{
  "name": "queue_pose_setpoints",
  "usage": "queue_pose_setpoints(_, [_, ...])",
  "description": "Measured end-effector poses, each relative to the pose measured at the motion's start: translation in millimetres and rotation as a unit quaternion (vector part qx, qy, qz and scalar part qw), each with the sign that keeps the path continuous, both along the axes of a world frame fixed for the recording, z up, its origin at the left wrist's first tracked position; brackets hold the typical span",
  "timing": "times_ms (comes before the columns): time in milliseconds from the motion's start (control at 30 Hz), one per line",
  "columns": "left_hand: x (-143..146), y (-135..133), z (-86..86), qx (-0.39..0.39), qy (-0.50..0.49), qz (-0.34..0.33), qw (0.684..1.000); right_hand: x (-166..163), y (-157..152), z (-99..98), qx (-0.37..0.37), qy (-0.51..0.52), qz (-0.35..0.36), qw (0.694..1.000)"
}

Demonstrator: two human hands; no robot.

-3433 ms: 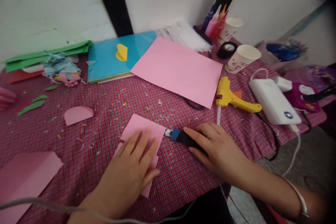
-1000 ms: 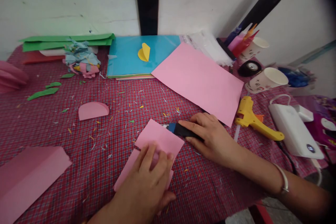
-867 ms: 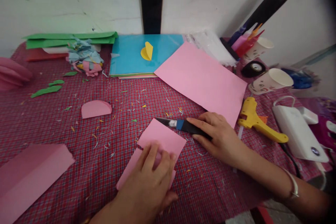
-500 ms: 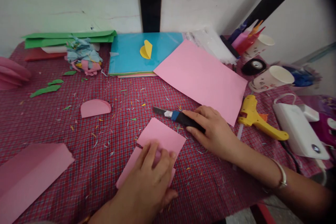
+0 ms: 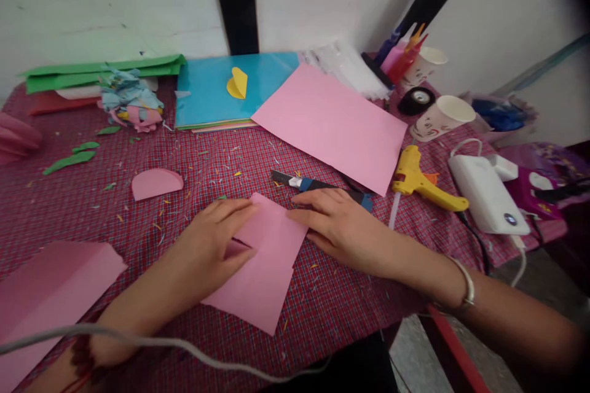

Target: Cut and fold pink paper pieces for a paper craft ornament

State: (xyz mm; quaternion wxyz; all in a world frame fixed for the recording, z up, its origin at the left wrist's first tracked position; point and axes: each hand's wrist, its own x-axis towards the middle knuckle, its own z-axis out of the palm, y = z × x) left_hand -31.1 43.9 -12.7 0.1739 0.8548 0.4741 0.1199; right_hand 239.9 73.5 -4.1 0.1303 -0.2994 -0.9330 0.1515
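A cut and folded piece of pink paper (image 5: 262, 276) lies on the checked cloth in front of me, a dark gap showing between its parts. My left hand (image 5: 219, 236) rests along its left side, thumb and fingers apart, fingertips on the paper near the top corner. On the opposite side, my right hand (image 5: 343, 227) has its fingers stretched out, the tips at the paper's right edge. Just beyond the right hand lies a utility knife (image 5: 318, 184) with its blade out, touched by no fingers that I can see.
A large pink sheet (image 5: 336, 129) lies behind the knife. To the right are a yellow glue gun (image 5: 415, 178), a paper cup (image 5: 445, 116) and a white power bank (image 5: 488, 193). A pale cable (image 5: 184, 344) crosses the foreground. At left lies a folded pink sheet (image 5: 59, 295).
My right hand has let go of the utility knife and come to the paper's right edge. My left hand has slid left off the paper's middle. The view has shifted, and a cable now shows in front.
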Motion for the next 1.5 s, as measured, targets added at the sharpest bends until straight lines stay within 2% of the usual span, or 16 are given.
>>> queue_pose_setpoints(100, [-4, 3, -3.1, -0.017, 0.026, -0.016, 0.999, -7, 8, -1.6, -0.018, -0.01, 0.041, 0.999])
queue_pose_setpoints(300, [-4, 5, 0.0, -0.033, 0.006, -0.011, 0.999, -14, 21, 4.0, -0.117, 0.072, 0.067, 0.988])
queue_pose_setpoints(500, [-5, 4, -1.6, -0.038, -0.001, -0.014, 0.999, -24, 23, 9.9, -0.179, 0.093, 0.048, 0.978])
queue_pose_setpoints(633, [-5, 5, -0.3, -0.051, -0.042, 0.002, 0.998, -31, 23, 6.3, -0.225, 0.161, -0.016, 0.961])
queue_pose_setpoints(733, [-3, 5, 6.4, -0.035, -0.129, 0.06, 0.989, -35, 23, 2.8, -0.293, 0.237, -0.094, 0.922])
queue_pose_setpoints(833, [1, 2, 15.4, -0.063, -0.215, 0.149, 0.963, -38, 24, -1.1, -0.391, 0.313, -0.151, 0.852])
queue_pose_setpoints(900, [4, -1, 19.6, -0.151, -0.281, 0.206, 0.925, -40, 24, -3.5, -0.452, 0.362, -0.166, 0.798])
queue_pose_setpoints(933, [6, -3, 20.6, -0.199, -0.322, 0.232, 0.896, -40, 24, -4.3, -0.475, 0.384, -0.164, 0.775])
queue_pose_setpoints(1000, [11, -6, 20.5, -0.265, -0.412, 0.274, 0.828, -41, 22, -4.8, -0.496, 0.413, -0.135, 0.752])
queue_pose_setpoints(1067, [16, -8, 17.8, -0.298, -0.477, 0.297, 0.772, -42, 20, -4.0, -0.49, 0.416, -0.1, 0.76])
queue_pose_setpoints(1133, [20, -11, 13.6, -0.319, -0.498, 0.299, 0.748, -44, 16, -3.2, -0.473, 0.41, -0.088, 0.775])
queue_pose_setpoints(1333, [19, -15, 5.6, -0.304, -0.489, 0.256, 0.776, -47, 10, -6.9, -0.448, 0.384, -0.089, 0.803])
queue_pose_setpoints(1500, [21, -14, 7.3, -0.278, -0.468, 0.293, 0.786, -47, 9, -9.3, -0.484, 0.379, -0.091, 0.783])
